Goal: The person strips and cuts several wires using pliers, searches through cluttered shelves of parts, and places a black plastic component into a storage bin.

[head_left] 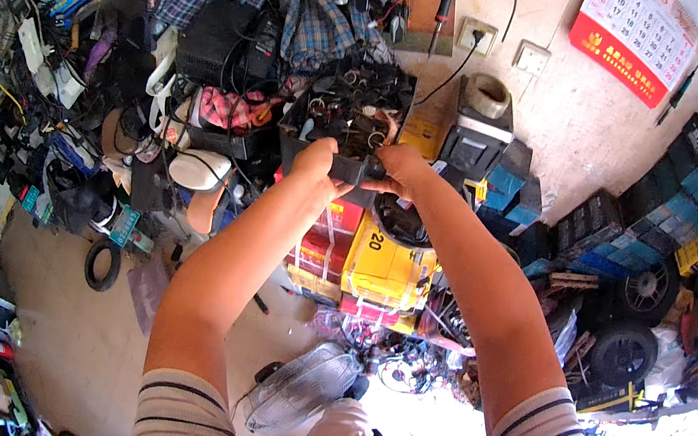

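Two bare hands grip the near end of a black plastic bin [352,165] packed with small parts, at the far side of a crowded workshop. The left hand [317,163] is closed on the near left corner, the right hand [401,171] on the near right, both arms stretched forward. The hold looks complete, but the bin appears unsorted: a tangle of dark parts [356,94] fills it, with a ring-shaped piece [376,139] near the right thumb, and neither hand visibly holds a loose item. Whether the bin's weight rests on the hands or on something beneath cannot be told.

Room to move looks tight. Just nearer and lower stand a red carton [329,242] and a yellow box [382,270]. To the right, a roll of tape [488,95] sits atop a grey-and-black device [474,147], while a black cable [447,87] drops from a wall outlet [478,36] toward the bin's far right side, a possible snag. On the left, a pink checked cloth [233,109] and heaped cables hem it in. A fan [302,386] lies near the person's legs, a small tire [102,264] sits on the floor at left, and dark wheels [624,354] crowd the right.
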Demonstrator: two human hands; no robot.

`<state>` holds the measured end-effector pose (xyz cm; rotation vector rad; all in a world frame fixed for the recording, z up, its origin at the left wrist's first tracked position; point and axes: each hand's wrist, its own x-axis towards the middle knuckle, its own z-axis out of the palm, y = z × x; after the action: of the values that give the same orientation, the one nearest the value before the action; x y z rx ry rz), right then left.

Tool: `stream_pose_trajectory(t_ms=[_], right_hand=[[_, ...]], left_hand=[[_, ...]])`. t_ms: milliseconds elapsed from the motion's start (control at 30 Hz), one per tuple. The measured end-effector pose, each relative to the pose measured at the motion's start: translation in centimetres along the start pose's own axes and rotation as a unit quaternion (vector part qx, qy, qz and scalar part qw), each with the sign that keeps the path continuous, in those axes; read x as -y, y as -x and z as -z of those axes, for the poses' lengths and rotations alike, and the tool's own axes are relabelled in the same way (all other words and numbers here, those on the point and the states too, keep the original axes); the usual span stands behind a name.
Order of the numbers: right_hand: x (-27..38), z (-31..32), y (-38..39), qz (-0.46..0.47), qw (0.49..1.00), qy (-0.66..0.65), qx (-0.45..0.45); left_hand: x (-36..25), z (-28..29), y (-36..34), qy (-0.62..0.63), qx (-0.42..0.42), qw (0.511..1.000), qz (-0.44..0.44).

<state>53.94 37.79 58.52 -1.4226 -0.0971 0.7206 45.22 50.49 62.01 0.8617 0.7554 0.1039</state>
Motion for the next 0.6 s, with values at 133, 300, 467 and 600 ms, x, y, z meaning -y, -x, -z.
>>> stream_pose_trajectory(t_ms=[133,300,467,600], right_hand=[[1.1,2.3,0.3,0.133,0.961,0.21,0.122],[1.5,-3.5,9.4,-0.027,0.996,0.037,0.073],[1.3,-2.7,9.9,-0.105,0.991,0.082,0.019],[0.5,-0.4,6.4,-0.061,0.998,0.033,-0.007]], left_hand=[[-1.8,-0.4,5.6,-0.052,0.047,0.998,-0.004],[-2.2,4.0,9.9,-0.048,0.041,0.998,0.02],[0.4,8.8,10.8,0.003,0.02,1.0,0.012],[2.3,9.8,11.5,0.019,0.034,0.999,0.026]])
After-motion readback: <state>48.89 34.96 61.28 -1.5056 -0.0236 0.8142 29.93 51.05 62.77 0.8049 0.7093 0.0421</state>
